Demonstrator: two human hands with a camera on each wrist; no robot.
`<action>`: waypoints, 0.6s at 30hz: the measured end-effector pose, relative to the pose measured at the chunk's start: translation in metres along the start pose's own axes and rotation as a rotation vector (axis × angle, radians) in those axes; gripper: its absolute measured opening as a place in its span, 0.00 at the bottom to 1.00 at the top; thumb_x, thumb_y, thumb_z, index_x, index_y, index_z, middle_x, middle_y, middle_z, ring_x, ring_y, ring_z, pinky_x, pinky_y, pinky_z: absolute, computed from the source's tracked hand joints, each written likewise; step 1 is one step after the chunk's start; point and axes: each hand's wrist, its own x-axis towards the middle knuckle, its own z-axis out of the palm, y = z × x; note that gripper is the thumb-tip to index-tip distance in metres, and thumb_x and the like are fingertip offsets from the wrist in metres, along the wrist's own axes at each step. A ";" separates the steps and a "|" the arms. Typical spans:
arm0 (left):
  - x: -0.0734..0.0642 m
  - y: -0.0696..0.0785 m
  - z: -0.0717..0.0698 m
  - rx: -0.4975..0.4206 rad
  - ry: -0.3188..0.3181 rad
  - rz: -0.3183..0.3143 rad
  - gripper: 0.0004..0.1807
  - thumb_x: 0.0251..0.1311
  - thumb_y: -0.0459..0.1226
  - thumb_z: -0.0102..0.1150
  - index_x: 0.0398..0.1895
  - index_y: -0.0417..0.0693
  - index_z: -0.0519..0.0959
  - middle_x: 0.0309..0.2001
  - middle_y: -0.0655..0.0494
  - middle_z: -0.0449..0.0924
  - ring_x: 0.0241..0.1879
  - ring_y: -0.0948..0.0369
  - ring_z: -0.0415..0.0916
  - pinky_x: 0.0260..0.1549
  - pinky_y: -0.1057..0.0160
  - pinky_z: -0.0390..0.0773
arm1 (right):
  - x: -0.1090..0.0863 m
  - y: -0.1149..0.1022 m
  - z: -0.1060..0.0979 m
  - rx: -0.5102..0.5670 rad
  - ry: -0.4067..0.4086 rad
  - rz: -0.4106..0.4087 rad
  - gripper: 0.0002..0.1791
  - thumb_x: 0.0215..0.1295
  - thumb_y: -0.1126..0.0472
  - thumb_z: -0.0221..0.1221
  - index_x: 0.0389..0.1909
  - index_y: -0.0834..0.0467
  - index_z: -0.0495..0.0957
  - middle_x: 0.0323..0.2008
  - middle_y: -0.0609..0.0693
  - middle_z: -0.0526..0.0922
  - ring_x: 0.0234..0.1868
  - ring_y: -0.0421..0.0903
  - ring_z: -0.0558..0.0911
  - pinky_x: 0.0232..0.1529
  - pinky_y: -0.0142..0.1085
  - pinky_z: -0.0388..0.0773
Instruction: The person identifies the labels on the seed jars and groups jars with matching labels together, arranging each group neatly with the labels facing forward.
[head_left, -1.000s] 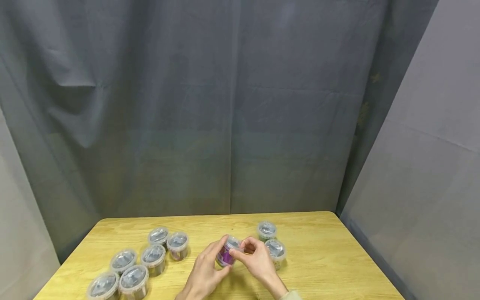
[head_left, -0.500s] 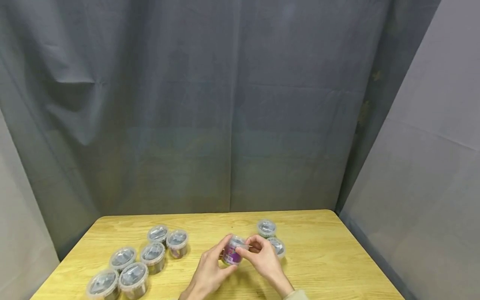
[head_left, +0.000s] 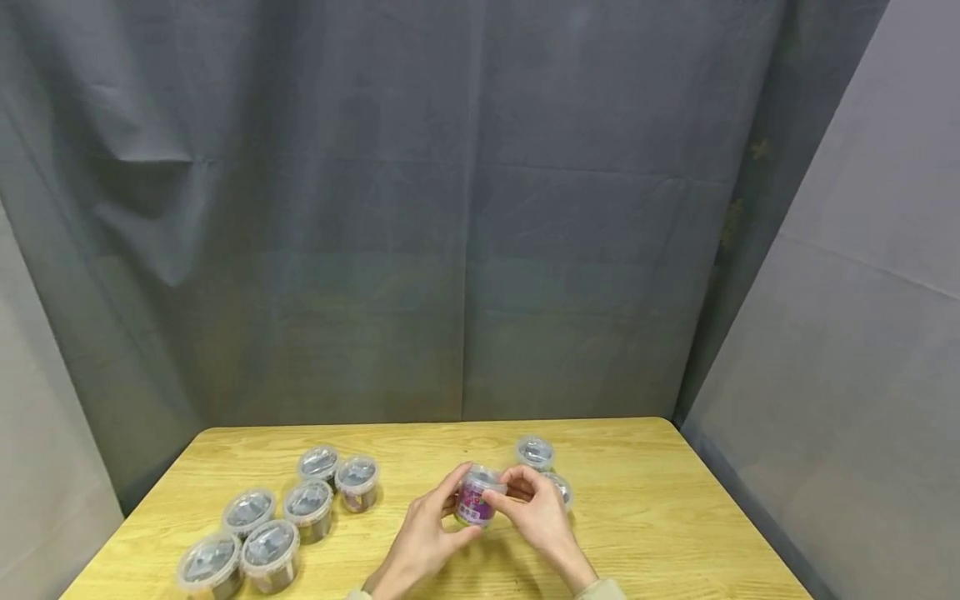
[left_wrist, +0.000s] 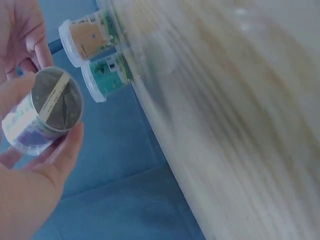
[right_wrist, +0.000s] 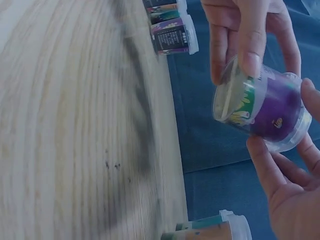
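Head view: translucent-lidded tub [head_left: 476, 505], its label purple, held slightly tilted above the wooden table [head_left: 660, 517]; left hand [head_left: 427, 533] wraps its side, fingers spread tub-wide, right hand [head_left: 543, 518] pinches near the lid.

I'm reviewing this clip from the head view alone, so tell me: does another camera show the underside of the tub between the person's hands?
Observer: Yes. In the left wrist view, a pale strip shows across the underside of the held tub.
Operator: I barely see the sides of the two tubs near the right hand. Which colours are they?
Observer: The left wrist view shows an orange-labelled tub and a teal-labelled tub there.
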 end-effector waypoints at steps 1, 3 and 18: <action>0.000 0.001 0.001 0.001 0.002 -0.008 0.46 0.50 0.34 0.73 0.73 0.51 0.62 0.56 0.45 0.81 0.51 0.53 0.82 0.49 0.63 0.83 | 0.000 0.000 0.000 -0.010 -0.001 -0.005 0.21 0.54 0.50 0.71 0.41 0.58 0.78 0.46 0.57 0.86 0.49 0.53 0.84 0.50 0.40 0.84; 0.000 0.002 0.004 0.017 0.018 -0.019 0.46 0.49 0.34 0.74 0.73 0.51 0.63 0.54 0.46 0.82 0.49 0.54 0.83 0.47 0.64 0.84 | -0.002 0.000 -0.001 -0.016 0.000 -0.013 0.21 0.55 0.50 0.71 0.42 0.59 0.78 0.47 0.58 0.85 0.49 0.54 0.85 0.51 0.41 0.84; 0.006 0.001 0.009 -0.302 -0.033 -0.104 0.28 0.68 0.48 0.56 0.68 0.52 0.70 0.56 0.42 0.81 0.47 0.56 0.85 0.44 0.67 0.85 | -0.005 0.002 -0.023 0.061 -0.046 -0.005 0.17 0.56 0.57 0.71 0.40 0.61 0.76 0.46 0.55 0.85 0.48 0.45 0.83 0.50 0.31 0.82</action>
